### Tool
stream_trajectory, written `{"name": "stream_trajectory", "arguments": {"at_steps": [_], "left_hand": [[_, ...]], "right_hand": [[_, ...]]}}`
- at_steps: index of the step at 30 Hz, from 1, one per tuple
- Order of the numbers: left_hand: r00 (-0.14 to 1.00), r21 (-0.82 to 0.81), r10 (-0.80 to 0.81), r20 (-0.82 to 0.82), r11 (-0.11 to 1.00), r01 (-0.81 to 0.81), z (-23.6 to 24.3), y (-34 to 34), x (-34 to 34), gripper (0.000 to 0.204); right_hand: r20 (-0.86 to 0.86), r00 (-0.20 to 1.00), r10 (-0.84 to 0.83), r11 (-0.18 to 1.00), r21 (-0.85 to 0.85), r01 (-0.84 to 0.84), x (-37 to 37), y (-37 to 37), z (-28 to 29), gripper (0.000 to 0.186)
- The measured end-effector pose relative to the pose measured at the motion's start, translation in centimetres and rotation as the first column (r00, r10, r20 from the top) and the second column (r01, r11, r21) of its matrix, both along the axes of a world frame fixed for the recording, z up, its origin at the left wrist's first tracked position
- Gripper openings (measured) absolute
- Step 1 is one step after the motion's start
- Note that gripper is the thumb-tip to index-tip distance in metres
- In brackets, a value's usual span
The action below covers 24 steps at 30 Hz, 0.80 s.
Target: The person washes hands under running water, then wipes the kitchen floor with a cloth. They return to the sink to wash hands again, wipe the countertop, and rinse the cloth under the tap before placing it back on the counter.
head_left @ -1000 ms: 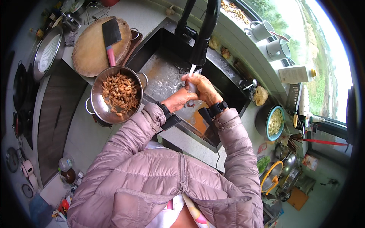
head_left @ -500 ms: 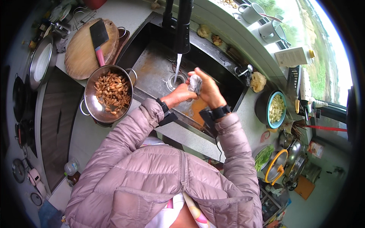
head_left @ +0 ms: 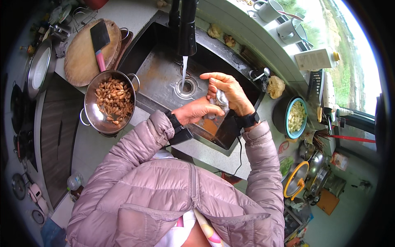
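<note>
Over the sink [head_left: 156,82], a crumpled greyish-white cloth [head_left: 221,101] is bunched between my two hands. My left hand [head_left: 197,111] comes in from the left, thumb laid along the cloth's lower side and fingers closed about it. From the right, my right hand [head_left: 233,94] wraps the cloth's upper part, its index finger reaching out over the left knuckles. Part of the cloth is hidden inside the fingers. A stream of water runs from the black faucet [head_left: 187,41] toward the drain [head_left: 186,88], left of both hands and apart from them.
A two-handled steel pot [head_left: 92,105] of small brown pieces stands left of the sink. Behind it, a cleaver [head_left: 100,39] lies on a round chopping board [head_left: 76,57]. To the right are a turquoise-rimmed bowl [head_left: 303,127] of pale chopped pieces and a yellow-rimmed lid [head_left: 291,181].
Both hands and the cloth have moved away from the water stream, right and nearer to me. The left fingers have closed further over the cloth. The view has shifted slightly.
</note>
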<state>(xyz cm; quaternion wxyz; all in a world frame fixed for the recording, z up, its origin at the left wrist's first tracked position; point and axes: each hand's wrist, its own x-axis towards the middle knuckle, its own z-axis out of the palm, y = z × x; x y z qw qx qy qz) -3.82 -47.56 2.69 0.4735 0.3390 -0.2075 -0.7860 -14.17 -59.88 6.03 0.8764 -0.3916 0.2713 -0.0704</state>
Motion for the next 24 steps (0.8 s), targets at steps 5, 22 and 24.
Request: {"name": "stream_trajectory", "arguments": {"at_steps": [5,22,24], "left_hand": [[0.806,-0.126,0.099,0.583,0.991,-0.031,-3.4,-0.6,-0.8,0.030],[0.880,-0.004,-0.006,-0.475,1.000,0.004,3.8,0.5,-0.2,0.031],[0.894,-0.030,-0.003,-0.448,0.999,-0.012,3.9,0.7,-0.3,0.028]], "right_hand": [[-0.273,0.829,-0.487,0.847,-0.380,0.372,1.2,2.4,-4.8,0.018],[0.741,0.664,0.096,0.990,-0.006,-0.138,-0.8,0.3,0.2,0.045],[0.631,0.769,0.103,0.994,-0.031,-0.108,-1.3,-0.1,1.0,0.040]]}}
